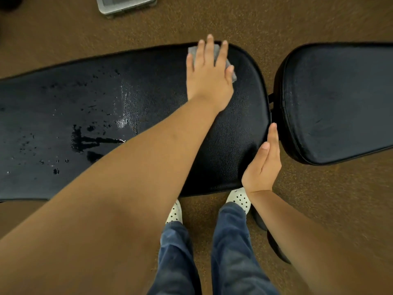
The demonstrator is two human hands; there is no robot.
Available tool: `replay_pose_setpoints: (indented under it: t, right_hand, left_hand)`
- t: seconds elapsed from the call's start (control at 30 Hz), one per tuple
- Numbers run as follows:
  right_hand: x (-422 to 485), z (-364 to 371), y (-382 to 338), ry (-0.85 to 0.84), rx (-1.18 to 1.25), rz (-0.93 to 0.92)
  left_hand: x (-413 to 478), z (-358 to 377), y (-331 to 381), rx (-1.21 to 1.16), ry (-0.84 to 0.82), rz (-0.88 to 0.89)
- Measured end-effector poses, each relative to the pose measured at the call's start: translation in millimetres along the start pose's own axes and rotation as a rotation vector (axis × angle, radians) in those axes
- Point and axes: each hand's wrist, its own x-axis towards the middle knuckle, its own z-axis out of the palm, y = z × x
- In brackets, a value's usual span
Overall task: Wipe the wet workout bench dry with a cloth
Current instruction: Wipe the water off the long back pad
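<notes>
The long black pad of the workout bench (238, 128) runs across the view. Water drops and streaks (93, 141) lie on its left half. My left hand (209, 73) presses a small grey cloth (232, 74) flat onto the pad's far right corner, fingers straight and spread. Most of the cloth is hidden under the hand. My right hand (263, 165) sits at the pad's near right corner with fingers straight, edge-on beside the rim. It holds nothing.
A second black pad (340, 99) lies to the right, across a narrow gap. A grey flat object (125, 5) sits on the brown carpet at the top. My feet in white dotted shoes (240, 199) stand beside the bench's near edge.
</notes>
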Motion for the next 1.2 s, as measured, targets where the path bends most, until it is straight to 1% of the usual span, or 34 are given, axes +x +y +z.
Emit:
replay_pose_setpoints:
  t: [0.13, 0.2, 0.37, 0.47, 0.63, 0.77, 0.97, 1.2]
  right_hand:
    - [-2, -1, -1, 0.012, 0.01, 0.004]
    - [-2, -2, -2, 0.006, 0.007, 0.017]
    - [-1, -2, -5, 0.004, -0.009, 0.039]
    - [-1, -1, -3, 0.006, -0.009, 0.032]
    - [0, -1, -1, 0.005, -0.023, 0.024]
    - [-1, -2, -1, 0.01, -0.017, 0.016]
    - [-1, 0, 2, 0.012, 0.006, 0.005]
    - [1, 0, 1, 0.017, 0.006, -0.008]
  left_hand:
    - [-55, 22, 36, -0.011, -0.069, 0.234]
    - [-88, 30, 36, -0.019, -0.072, 0.293]
    - [-161, 37, 3, 0.033, -0.081, 0.285]
    - [-183, 35, -29, 0.066, -0.1, 0.289]
    - [-154, 12, -85, 0.083, -0.064, 0.128]
    - [-103, -4, -104, 0.071, -0.012, 0.039]
    - [-30, -15, -95, 0.076, 0.029, -0.02]
    - [5, -12, -56, 0.05, 0.066, -0.113]
